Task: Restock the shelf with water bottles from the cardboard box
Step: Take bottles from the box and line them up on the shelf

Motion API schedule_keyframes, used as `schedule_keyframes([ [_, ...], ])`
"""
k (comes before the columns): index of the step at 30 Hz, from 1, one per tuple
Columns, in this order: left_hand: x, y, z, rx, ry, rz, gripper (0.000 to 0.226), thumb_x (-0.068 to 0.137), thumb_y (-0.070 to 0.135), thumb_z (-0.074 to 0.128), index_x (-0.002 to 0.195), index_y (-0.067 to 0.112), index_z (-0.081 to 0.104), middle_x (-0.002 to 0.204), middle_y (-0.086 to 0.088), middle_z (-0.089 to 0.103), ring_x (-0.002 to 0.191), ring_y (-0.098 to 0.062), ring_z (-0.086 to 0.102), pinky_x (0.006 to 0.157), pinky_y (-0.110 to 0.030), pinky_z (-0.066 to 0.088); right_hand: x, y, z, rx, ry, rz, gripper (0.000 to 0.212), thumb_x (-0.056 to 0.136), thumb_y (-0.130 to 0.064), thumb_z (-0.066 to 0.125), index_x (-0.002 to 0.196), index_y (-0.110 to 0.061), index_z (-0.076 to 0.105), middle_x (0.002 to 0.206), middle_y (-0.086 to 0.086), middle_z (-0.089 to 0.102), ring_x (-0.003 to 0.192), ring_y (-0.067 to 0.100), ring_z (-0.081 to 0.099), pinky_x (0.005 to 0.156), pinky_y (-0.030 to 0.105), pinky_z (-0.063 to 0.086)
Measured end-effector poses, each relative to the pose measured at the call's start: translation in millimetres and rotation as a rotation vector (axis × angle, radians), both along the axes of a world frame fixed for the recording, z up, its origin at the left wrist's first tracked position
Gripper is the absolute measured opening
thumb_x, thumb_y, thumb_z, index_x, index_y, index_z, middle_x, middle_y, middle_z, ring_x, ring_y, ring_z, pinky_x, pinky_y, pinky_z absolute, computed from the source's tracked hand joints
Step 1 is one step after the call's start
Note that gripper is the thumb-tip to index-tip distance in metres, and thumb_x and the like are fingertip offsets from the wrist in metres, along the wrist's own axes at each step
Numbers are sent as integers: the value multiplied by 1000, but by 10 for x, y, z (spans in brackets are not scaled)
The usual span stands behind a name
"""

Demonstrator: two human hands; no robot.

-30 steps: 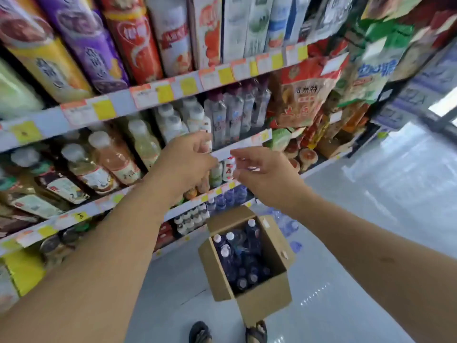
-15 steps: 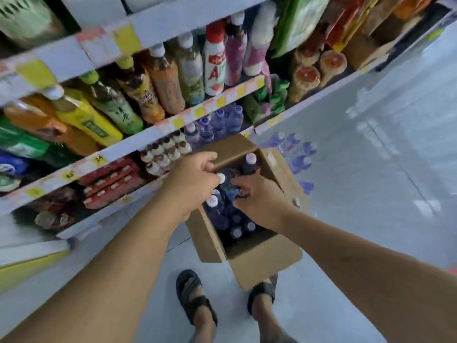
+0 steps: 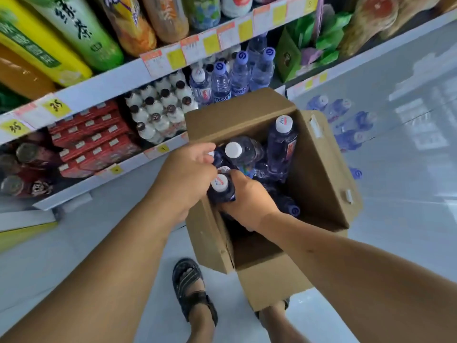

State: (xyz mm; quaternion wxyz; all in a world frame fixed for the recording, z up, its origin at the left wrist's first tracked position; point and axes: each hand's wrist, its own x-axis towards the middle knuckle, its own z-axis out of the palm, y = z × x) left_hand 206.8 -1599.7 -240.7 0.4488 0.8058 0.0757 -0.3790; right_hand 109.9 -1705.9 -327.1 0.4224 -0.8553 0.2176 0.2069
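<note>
Cardboard box (image 3: 319,169) sits open on the floor (image 3: 400,231), flaps up, just near and right of the shelf (image 3: 118,79). Both hands are at its near-left corner.

Right hand (image 3: 249,198): grip clamped round the body of a water bottle (image 3: 221,191), white cap up, at the near-left edge of the box, top above the box wall.

Left hand (image 3: 188,174): fingers curled in over the bottle tops, just left of that bottle and touching it. Cannot tell if its grip is clamped on anything; fingertips are hidden.

More bottles in the box:
- an upright bottle (image 3: 282,144) with a white cap, at the far right
- a tilted bottle (image 3: 243,151) with a white cap, just far of the hands
- one blue cap (image 3: 294,210) low at the near side

The rest are dark and jumbled.

On the bottom shelf, far of the box:
- blue-capped bottles (image 3: 222,80) stand in a row
- left of them, small white bottles (image 3: 158,115) with dark caps
- further left, red cartons (image 3: 91,137)

On the shelf above, big green tea bottles (image 3: 81,33) and orange drinks, blurred.

Near edge: a foot in a black sandal (image 3: 190,285), left of the box's near flap.
</note>
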Motion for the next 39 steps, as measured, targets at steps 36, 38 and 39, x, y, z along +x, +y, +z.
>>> schedule_keyframes([
  [36,-301,-81,7784,-800,-935,-226,73,62,48,86,127,43,52,111,4,69,107,-15,66,85,-39,54,-126,-552,9239,-260,-1001,-35,72,69,-81,58,117,-27,51,96,-8,61,84,13,64,70,33,53],
  [38,-285,-64,7905,-910,-872,-242,56,69,31,84,119,38,61,111,-7,71,105,-28,68,87,-47,53,-145,-635,9229,-68,-988,19,74,73,-84,47,124,-31,52,106,-11,62,95,11,65,81,40,57],
  [39,-290,-58,7954,-973,-826,-257,49,73,22,82,117,34,63,108,-8,73,100,-28,70,83,-43,54,-156,-681,9181,37,-964,50,72,74,-83,46,127,-34,53,111,-11,64,100,10,65,85,42,57],
])
